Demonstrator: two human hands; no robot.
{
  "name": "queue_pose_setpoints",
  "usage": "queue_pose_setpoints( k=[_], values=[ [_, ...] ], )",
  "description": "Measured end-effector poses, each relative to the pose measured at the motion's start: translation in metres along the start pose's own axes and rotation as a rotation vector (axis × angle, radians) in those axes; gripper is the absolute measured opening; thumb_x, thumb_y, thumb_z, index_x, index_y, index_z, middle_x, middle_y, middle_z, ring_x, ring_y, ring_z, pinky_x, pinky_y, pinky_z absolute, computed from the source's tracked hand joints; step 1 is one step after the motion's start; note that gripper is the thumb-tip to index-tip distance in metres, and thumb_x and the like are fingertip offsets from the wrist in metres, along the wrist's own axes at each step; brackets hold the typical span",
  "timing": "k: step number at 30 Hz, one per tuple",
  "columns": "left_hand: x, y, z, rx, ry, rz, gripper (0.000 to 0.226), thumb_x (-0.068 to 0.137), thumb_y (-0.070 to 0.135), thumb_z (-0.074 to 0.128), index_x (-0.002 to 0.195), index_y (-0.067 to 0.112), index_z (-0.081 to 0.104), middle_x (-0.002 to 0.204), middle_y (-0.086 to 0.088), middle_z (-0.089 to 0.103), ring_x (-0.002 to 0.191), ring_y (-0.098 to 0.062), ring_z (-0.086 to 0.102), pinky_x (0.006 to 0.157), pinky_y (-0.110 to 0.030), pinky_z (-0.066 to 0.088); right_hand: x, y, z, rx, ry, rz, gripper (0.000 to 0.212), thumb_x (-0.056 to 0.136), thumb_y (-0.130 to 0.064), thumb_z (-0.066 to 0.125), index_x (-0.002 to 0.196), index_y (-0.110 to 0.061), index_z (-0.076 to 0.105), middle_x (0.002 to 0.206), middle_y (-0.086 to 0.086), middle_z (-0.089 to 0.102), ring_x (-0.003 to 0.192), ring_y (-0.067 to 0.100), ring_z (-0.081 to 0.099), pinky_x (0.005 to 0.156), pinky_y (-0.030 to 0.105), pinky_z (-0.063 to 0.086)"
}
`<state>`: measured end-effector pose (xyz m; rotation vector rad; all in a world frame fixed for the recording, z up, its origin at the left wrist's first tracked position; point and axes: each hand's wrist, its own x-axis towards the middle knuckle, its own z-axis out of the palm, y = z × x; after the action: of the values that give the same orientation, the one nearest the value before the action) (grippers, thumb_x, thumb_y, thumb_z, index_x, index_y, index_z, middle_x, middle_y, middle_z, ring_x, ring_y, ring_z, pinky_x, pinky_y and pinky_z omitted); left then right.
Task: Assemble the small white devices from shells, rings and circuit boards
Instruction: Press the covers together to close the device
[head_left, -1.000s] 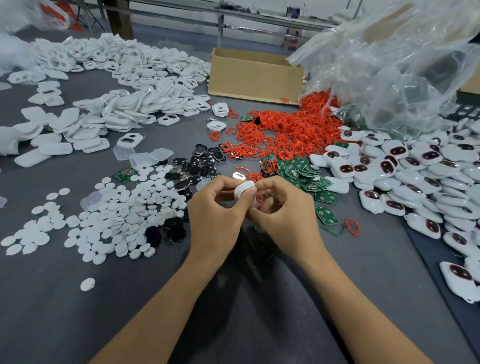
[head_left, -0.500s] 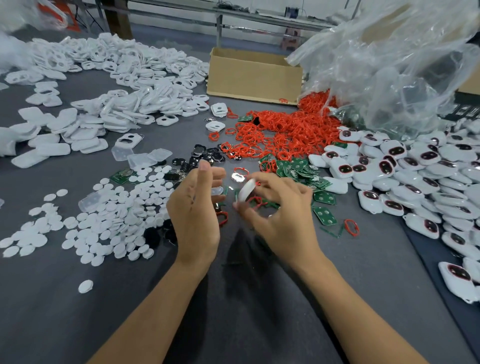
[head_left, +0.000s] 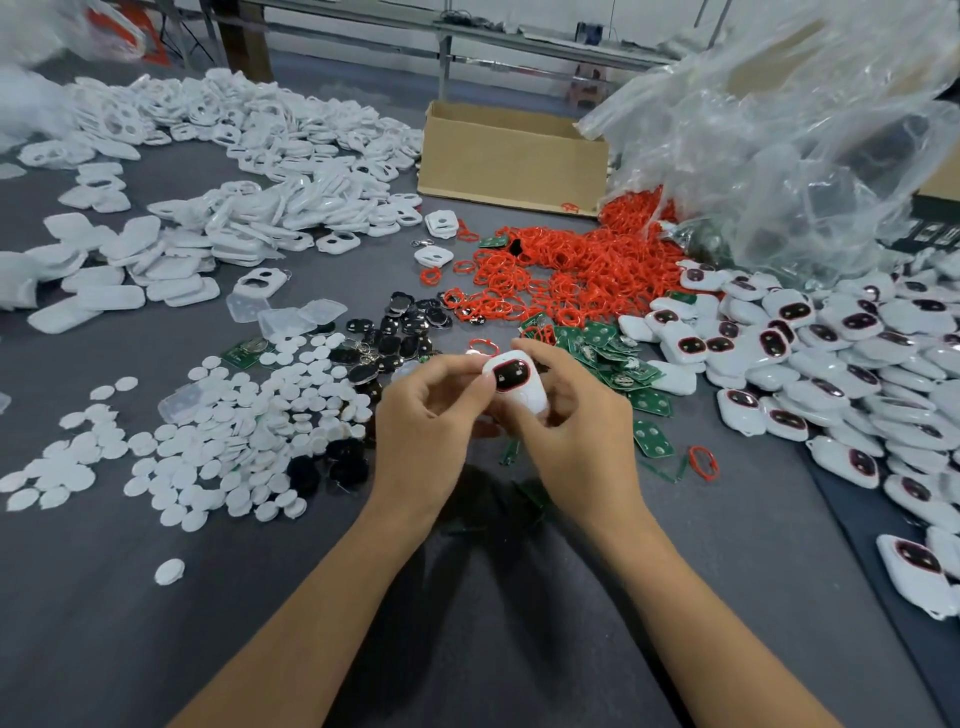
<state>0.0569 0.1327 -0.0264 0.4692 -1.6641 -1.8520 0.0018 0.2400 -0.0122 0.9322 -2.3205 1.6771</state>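
A grey bench (head_left: 156, 649) carries everything. At its far right corner a crumpled clear plastic bag (head_left: 779, 156) spreads over the stock. White shells (head_left: 260, 145) lie in a wide drift across the far left, and finished white devices (head_left: 831, 364) with dark, red-rimmed windows are heaped along the right edge. A shallow cardboard box (head_left: 511, 161) stands at the far edge, near the middle. Just in front of it, a mound of red rings (head_left: 571, 265) reaches under the bag. White discs (head_left: 234, 441) are scattered over the left middle. Green circuit boards (head_left: 608, 348) lie in a small pile between the rings and the devices, with black pieces (head_left: 395, 338) just left of them.

Over the bench's middle, the left hand (head_left: 431, 426) pinches the upper edge of one small white device (head_left: 514, 382) between thumb and forefinger, while the right hand (head_left: 576, 431) curls its fingers round the same device from the other side. The device is held clear of the bench, window upward.
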Motion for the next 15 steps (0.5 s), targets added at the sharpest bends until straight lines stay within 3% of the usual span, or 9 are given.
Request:
queue_pose_setpoints(
  k=[2, 7, 11, 15],
  values=[
    [0.0016, -0.0012, -0.0012, 0.066, 0.020, 0.032, 0.014, 0.088, 0.001, 0.065, 0.098, 0.007, 0.074, 0.087, -0.005, 0.075, 0.082, -0.019, 0.072, 0.075, -0.032, 0.058, 0.0018, 0.0006, -0.0019, 0.154, -0.081, 0.122, 0.041, 0.083, -0.002, 0.069, 0.103, -0.037, 0.062, 0.080, 0.001, 0.073, 0.066, 0.015, 0.068, 0.063, 0.031, 0.057],
    [0.0007, 0.0023, -0.0037, 0.139, 0.015, 0.074, 0.018, 0.087, 0.003, 0.067, 0.094, 0.017, 0.075, 0.085, 0.004, 0.075, 0.082, -0.011, 0.070, 0.080, -0.028, 0.056, 0.0037, 0.0044, -0.0040, 0.439, -0.247, 0.352, 0.025, 0.086, 0.012, 0.057, 0.106, -0.002, 0.065, 0.083, 0.015, 0.071, 0.072, 0.019, 0.067, 0.070, 0.030, 0.055],
    [-0.0012, 0.0041, -0.0017, 0.148, -0.017, 0.081, 0.020, 0.088, 0.003, 0.067, 0.090, 0.022, 0.074, 0.085, 0.004, 0.075, 0.082, -0.013, 0.070, 0.082, -0.031, 0.055, 0.0042, 0.0063, -0.0078, 0.458, -0.218, 0.388, 0.019, 0.085, 0.013, 0.058, 0.099, 0.003, 0.065, 0.075, 0.015, 0.070, 0.063, 0.019, 0.065, 0.061, 0.028, 0.054],
    [-0.0008, 0.0039, -0.0023, 0.140, 0.003, 0.061, 0.017, 0.089, 0.002, 0.065, 0.096, 0.014, 0.075, 0.089, 0.001, 0.075, 0.085, -0.016, 0.070, 0.083, -0.032, 0.055, 0.0029, 0.0065, -0.0053, 0.457, -0.231, 0.375, 0.020, 0.086, 0.010, 0.059, 0.102, -0.001, 0.065, 0.081, 0.017, 0.072, 0.069, 0.021, 0.068, 0.065, 0.030, 0.056]
  ],
)
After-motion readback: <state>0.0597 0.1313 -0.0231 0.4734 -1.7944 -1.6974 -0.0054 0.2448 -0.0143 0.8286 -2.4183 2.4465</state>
